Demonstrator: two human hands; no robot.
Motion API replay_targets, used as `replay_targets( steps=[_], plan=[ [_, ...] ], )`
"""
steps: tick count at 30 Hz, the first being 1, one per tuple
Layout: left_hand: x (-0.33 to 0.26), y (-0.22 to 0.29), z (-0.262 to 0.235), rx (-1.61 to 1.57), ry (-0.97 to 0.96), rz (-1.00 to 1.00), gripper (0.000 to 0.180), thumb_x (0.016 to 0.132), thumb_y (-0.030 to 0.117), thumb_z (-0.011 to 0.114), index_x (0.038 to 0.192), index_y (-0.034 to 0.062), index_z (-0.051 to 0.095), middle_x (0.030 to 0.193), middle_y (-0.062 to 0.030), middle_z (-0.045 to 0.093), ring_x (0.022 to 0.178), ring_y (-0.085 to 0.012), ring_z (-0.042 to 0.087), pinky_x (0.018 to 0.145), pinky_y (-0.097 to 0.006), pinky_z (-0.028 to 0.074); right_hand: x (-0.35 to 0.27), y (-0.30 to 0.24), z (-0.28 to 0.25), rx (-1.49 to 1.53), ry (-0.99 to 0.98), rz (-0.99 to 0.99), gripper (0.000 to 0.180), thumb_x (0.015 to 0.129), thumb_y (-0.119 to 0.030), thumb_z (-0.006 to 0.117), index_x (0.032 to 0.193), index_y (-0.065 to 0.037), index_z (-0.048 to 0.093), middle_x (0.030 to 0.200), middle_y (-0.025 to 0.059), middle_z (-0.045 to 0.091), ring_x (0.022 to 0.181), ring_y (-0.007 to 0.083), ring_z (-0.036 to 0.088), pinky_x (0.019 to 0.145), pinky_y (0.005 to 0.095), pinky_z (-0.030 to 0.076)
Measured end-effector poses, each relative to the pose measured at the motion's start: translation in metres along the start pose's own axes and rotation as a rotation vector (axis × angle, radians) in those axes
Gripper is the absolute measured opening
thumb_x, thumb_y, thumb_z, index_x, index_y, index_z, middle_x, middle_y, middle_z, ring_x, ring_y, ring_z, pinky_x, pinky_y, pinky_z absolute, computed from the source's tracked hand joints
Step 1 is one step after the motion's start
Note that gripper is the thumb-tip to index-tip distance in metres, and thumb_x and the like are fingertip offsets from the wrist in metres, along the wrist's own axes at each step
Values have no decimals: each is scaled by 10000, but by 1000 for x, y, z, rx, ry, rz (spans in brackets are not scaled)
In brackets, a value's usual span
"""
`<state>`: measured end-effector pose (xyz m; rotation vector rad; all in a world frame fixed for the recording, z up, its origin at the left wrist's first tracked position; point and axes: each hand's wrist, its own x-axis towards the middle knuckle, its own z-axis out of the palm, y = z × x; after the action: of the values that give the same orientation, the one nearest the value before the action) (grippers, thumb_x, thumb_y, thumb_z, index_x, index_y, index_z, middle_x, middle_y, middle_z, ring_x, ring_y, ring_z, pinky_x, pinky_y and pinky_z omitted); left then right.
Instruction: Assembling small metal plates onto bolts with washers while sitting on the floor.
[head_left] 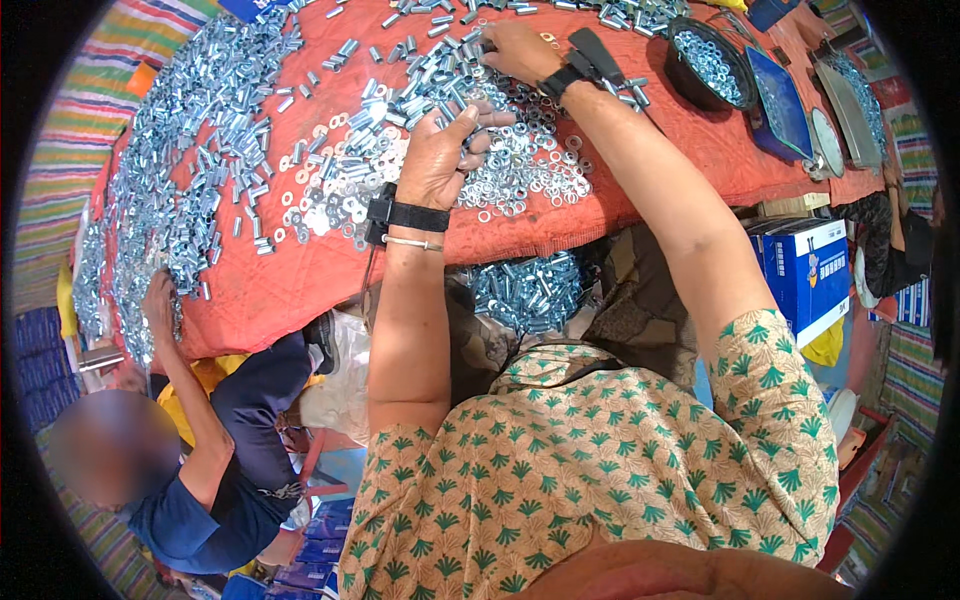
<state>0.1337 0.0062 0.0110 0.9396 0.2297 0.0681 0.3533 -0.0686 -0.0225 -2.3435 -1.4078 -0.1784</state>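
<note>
Left hand (pixel 440 155), palm turned inward, half curled; right hand (pixel 522 52), back uppermost, farther forward, right arm (pixel 665 185) nearly straight.

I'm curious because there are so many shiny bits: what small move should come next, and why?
Perhaps the right hand should pinch one of the metal tubes: its fingertips are right by their pile, while the left hand is half-curled near the loose washers.

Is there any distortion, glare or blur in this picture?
Head view: the red tablecloth has a bent-looking edge, picture corners are black; head view: glare whitens some washers near the left hand; head view: a co-worker's head is blurred out.
</note>
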Motion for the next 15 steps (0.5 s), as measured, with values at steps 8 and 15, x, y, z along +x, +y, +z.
replay_targets(
  steps=[8, 15],
  plan=[
    [3, 0, -1, 72, -16, 14, 329, 965, 190, 537, 1207, -25, 483, 948, -203, 650, 514, -15, 355, 410, -142, 297, -1, 2, 0, 120, -14, 108, 383, 747, -166, 693, 1083, -10, 600, 872, 141, 637, 789, 264, 628, 715, 356, 500],
    [-5, 0, 4, 145, -12, 3, 289, 960, 164, 528, 1197, -2, 514, 835, -138, 652, 483, -14, 357, 412, -148, 281, -54, -17, -52, 1178, -52, 273, 383, 805, -109, 688, 1143, -33, 526, 903, 9, 571, 736, 98, 579, 647, 225, 485]
  ],
)
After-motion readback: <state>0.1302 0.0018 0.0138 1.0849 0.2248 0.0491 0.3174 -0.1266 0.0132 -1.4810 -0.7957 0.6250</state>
